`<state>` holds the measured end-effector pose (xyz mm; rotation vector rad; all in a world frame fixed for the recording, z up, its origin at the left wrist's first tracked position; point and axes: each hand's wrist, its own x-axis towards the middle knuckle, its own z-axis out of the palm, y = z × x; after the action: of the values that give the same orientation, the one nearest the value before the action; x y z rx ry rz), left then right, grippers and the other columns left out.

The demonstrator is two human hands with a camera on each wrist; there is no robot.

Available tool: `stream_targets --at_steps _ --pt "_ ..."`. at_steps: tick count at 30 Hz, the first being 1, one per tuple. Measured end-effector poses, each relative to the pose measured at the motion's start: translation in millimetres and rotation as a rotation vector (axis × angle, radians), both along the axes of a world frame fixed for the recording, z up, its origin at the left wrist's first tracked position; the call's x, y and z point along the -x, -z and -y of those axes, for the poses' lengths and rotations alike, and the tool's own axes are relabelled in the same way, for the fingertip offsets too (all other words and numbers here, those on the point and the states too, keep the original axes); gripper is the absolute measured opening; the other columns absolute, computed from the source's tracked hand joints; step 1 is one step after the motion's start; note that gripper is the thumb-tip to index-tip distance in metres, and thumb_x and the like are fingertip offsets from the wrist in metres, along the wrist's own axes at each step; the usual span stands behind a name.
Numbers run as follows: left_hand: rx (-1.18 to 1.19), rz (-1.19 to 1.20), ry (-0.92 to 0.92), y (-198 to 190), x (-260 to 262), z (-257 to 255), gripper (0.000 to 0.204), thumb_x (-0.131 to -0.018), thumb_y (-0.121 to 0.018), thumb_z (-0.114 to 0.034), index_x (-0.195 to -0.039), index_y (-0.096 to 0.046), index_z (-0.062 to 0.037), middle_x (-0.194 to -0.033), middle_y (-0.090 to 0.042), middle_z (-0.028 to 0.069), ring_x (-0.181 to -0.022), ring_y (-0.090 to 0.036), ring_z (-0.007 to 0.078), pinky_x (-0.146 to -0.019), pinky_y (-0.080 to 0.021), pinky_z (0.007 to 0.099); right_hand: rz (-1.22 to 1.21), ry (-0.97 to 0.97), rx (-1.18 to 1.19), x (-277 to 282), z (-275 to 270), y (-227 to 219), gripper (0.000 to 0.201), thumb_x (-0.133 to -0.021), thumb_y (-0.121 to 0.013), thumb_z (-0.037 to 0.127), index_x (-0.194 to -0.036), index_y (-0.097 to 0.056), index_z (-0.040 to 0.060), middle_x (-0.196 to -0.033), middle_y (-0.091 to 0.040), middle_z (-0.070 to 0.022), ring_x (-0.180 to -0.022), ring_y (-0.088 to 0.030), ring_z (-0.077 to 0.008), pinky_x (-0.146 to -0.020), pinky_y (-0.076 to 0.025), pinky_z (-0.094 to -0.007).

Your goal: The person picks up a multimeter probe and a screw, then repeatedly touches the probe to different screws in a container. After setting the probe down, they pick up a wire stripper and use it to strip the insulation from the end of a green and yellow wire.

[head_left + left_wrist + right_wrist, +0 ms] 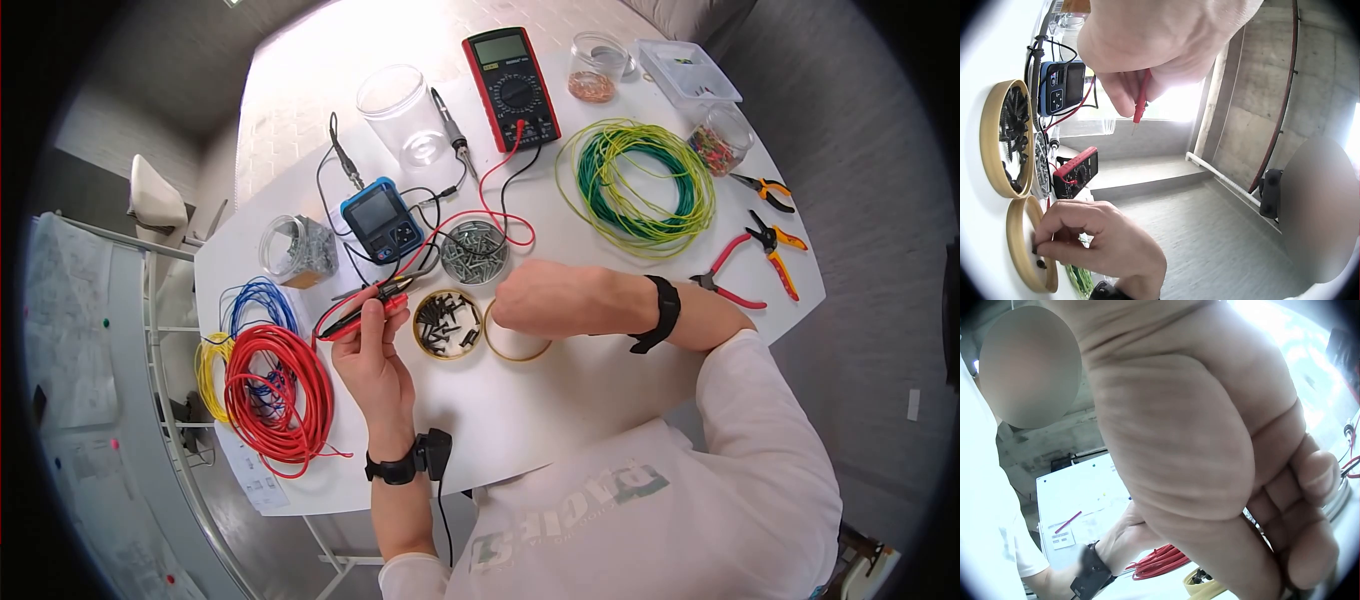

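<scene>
My left hand (375,368) grips a red test probe (1140,107) and a black test probe (344,326) with their leads. The red probe's tip sticks out past the fingers in the left wrist view. My right hand (548,298) reaches over a shallow round wooden-rimmed tray (1017,255). Its thumb and fingertips pinch a small dark screw (1034,249) inside the rim, mostly hidden by the fingers. Another dark screw (1041,264) lies beside it. Next to this tray stands a like one (990,140) holding several black screws (440,318).
Behind the trays are a dish of silver screws (475,252), a blue handheld meter (383,220), a soldering iron (452,125) and a red multimeter (516,90). Red wire (280,400) coils lie left; green wire (640,185), pliers (735,272) and clear jars (722,138) lie right.
</scene>
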<state>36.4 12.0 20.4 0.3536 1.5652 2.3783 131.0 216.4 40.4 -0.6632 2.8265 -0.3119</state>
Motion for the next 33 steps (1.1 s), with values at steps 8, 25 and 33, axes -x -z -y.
stream_targets --at_steps 8,25,33 --pt "-0.016 0.003 -0.002 2 -3 -1 0.019 -0.092 -0.061 -0.007 -0.108 -0.064 0.0037 -0.097 -0.068 0.0130 -0.084 -0.069 0.0196 -0.074 -0.058 0.0278 0.021 -0.012 0.029 -1 3 -4 0.006 -0.070 -0.062 0.003 -0.070 -0.063 -0.0032 -0.070 -0.064 -0.0177 -0.067 -0.066 -0.0330 -0.058 -0.053 -0.0395" --pt "-0.086 -0.021 -0.029 -2 -6 3 0.022 -0.095 -0.058 -0.009 -0.111 -0.060 0.0052 -0.097 -0.067 0.0128 -0.085 -0.068 0.0174 -0.076 -0.057 0.0234 0.450 0.297 1.102 46 -10 9 0.022 -0.093 -0.052 0.007 -0.112 -0.059 -0.0020 -0.092 -0.067 -0.0085 -0.088 -0.068 -0.0133 -0.073 -0.055 -0.0258" --pt "-0.053 0.007 0.030 0 -10 -2 0.020 -0.093 -0.060 -0.008 -0.108 -0.062 0.0045 -0.100 -0.067 0.0121 -0.087 -0.068 0.0181 -0.077 -0.057 0.0259 0.419 0.350 1.409 35 6 -10 0.031 -0.094 -0.048 0.002 -0.124 -0.054 -0.0041 -0.104 -0.066 -0.0102 -0.096 -0.066 -0.0152 -0.087 -0.054 -0.0264"
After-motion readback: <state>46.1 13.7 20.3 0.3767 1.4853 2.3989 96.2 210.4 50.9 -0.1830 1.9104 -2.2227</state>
